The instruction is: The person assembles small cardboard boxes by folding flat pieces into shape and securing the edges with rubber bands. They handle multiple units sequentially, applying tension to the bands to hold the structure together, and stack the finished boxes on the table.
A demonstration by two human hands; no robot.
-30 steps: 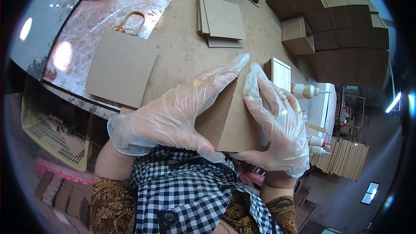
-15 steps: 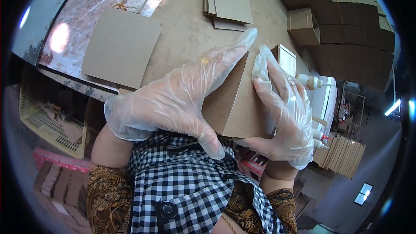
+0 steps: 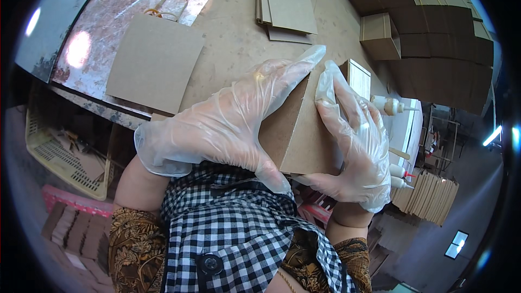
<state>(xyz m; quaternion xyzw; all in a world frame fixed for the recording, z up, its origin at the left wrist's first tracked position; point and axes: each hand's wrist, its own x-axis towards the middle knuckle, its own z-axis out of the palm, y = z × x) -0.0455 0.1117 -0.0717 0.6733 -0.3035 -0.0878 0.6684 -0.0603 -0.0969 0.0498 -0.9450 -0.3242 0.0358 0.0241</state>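
Observation:
Between my two gloved hands sits a brown fibreboard box (image 3: 308,141), one of its long corner edges facing up toward me. My left hand (image 3: 228,108), in a clear plastic glove, spans the left side, with the thumb by the near end and the fingers stretched along to the far end. On the other side my right hand (image 3: 355,141), gloved too, grips the right face, fingers over its top and thumb at the near lower edge. The underside of the box is hidden.
A square board (image 3: 157,62) lies on the worktable at left, a stack of boards (image 3: 286,5) farther back. Glue bottles (image 3: 386,104) stand at right, near a white-topped piece (image 3: 359,80). Stacked brown boxes (image 3: 434,27) fill the far right; a yellow crate (image 3: 65,157) sits lower left.
My left hand has shifted slightly to the right and nearer to me along the box. My right hand stays on its side with barely any movement.

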